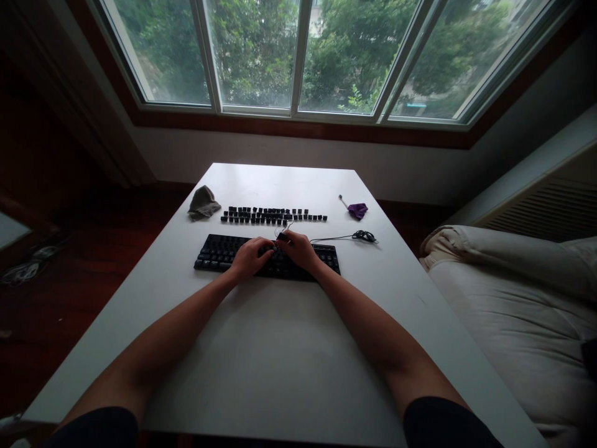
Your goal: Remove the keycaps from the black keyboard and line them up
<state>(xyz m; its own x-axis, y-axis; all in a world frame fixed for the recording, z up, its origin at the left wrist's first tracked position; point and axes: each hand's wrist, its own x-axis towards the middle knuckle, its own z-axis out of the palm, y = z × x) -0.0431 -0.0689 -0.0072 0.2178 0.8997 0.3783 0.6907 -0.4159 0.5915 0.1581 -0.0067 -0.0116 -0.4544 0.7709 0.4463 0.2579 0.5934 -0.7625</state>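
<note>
A black keyboard [217, 252] lies across the middle of the white table, with keycaps still on much of its left side. My left hand [252, 256] rests over its centre, thumb and fingers pinched together; what they hold, if anything, is too small to make out. Close beside it, my right hand [298, 249] grips a small black piece with thin wire loops, seemingly a wire keycap puller [282, 236]. The fingertips of both hands nearly meet above the keys. Behind the keyboard, loose black keycaps [268, 219] stand in rows. My hands hide the keyboard's centre.
A crumpled grey cloth [203, 204] lies at the table's back left. Toward the back right are a purple cloth [358, 211] and a thin brush-like stick [344, 201]. The keyboard's coiled cable [364, 236] lies right of it. A beige sofa [504, 298] stands along the right.
</note>
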